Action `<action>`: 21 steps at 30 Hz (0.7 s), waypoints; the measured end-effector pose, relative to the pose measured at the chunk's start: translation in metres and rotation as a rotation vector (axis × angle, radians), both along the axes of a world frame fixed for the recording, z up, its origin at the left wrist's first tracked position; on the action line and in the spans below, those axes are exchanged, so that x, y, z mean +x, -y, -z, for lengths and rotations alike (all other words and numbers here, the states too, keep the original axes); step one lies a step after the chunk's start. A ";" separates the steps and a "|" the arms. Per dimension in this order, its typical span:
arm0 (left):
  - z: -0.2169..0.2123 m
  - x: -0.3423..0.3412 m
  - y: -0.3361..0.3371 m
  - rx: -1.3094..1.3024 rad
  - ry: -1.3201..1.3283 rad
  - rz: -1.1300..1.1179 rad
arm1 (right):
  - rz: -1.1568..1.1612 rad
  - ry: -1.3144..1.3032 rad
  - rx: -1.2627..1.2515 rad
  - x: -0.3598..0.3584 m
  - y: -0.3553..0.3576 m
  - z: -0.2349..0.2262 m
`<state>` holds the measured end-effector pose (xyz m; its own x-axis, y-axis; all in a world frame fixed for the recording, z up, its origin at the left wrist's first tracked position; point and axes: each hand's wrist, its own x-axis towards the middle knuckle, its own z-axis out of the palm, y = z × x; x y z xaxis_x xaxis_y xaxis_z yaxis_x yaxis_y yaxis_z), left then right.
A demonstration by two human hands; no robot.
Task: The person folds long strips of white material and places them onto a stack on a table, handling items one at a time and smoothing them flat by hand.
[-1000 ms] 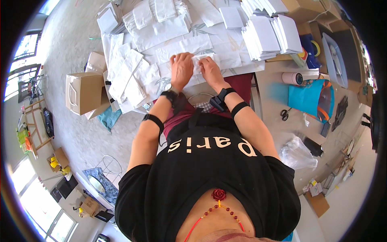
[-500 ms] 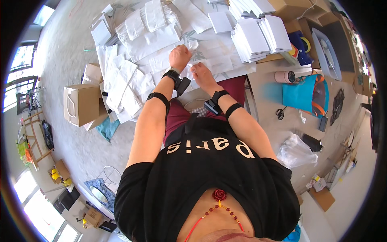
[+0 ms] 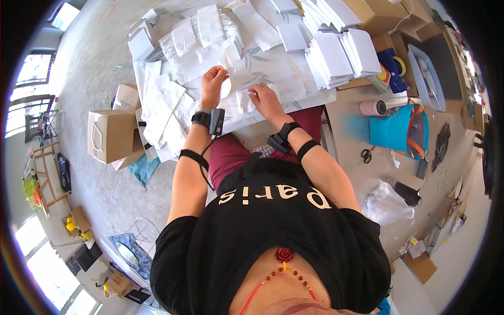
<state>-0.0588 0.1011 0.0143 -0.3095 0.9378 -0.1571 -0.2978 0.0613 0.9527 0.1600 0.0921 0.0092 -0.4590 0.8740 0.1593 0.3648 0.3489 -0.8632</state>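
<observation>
Over the near part of the table, my left hand (image 3: 212, 86) is closed in a pinch on a thin white strip (image 3: 226, 88), which curls down beside the fingers. My right hand (image 3: 266, 100) is to its right, fingers bent and pressed together at the edge of a flat white pouch (image 3: 286, 90); whether they grip that edge is hard to see. Loose flat white pouches (image 3: 163, 113) lie spread to the left of my left hand. Beyond it is an overlapping row of white pouches (image 3: 202, 39). The table's cover (image 3: 257, 58) is pale with a leaf pattern.
Stacks of folded white paper pieces (image 3: 331, 58) stand at the right of the table, beside a cardboard box (image 3: 378, 16) and tape rolls (image 3: 399, 65). A turquoise bag (image 3: 388, 128), a pink cup (image 3: 373, 108) and black scissors (image 3: 366, 155) are on the right. Brown cartons (image 3: 110, 136) stand left.
My left hand has moved left and slightly nearer, away from my right hand, and a white strip now hangs from its fingers. My right hand has stayed nearly in place.
</observation>
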 end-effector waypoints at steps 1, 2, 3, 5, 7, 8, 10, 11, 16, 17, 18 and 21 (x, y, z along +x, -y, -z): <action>-0.003 -0.006 0.008 0.018 -0.001 -0.007 | 0.007 -0.054 0.008 -0.010 -0.002 -0.020; -0.004 -0.014 0.016 0.035 0.000 -0.013 | 0.013 -0.106 0.013 -0.021 -0.003 -0.039; -0.006 -0.019 0.024 0.051 0.003 -0.015 | 0.004 -0.165 0.033 -0.030 -0.004 -0.054; -0.020 -0.016 0.040 0.069 0.027 -0.031 | -0.011 -0.278 0.069 -0.049 -0.006 -0.079; -0.043 -0.003 0.056 0.134 0.053 -0.062 | -0.046 -0.281 0.051 -0.064 -0.002 -0.095; -0.043 -0.002 0.063 0.155 0.064 -0.060 | -0.066 -0.283 0.041 -0.071 0.000 -0.099; -0.051 0.000 0.077 0.170 0.011 -0.074 | -0.074 -0.313 0.027 -0.081 0.004 -0.103; -0.055 0.000 0.083 0.177 -0.015 -0.081 | -0.070 -0.305 0.026 -0.083 0.007 -0.104; -0.077 0.006 0.109 0.239 0.008 -0.230 | -0.100 -0.254 0.013 -0.092 0.020 -0.104; -0.071 0.003 0.112 0.237 -0.021 -0.243 | -0.110 -0.253 0.014 -0.094 0.023 -0.104; -0.068 0.002 0.115 0.234 -0.049 -0.255 | -0.120 -0.252 0.016 -0.095 0.025 -0.105; -0.064 -0.001 0.121 0.229 -0.059 -0.280 | -0.137 -0.259 0.016 -0.097 0.032 -0.106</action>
<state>-0.0596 -0.0199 0.0786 -0.5612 0.8245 0.0730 -0.2173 -0.2318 0.9482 0.0627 0.0603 0.1149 -0.5147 0.8033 0.2998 0.0820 0.3942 -0.9154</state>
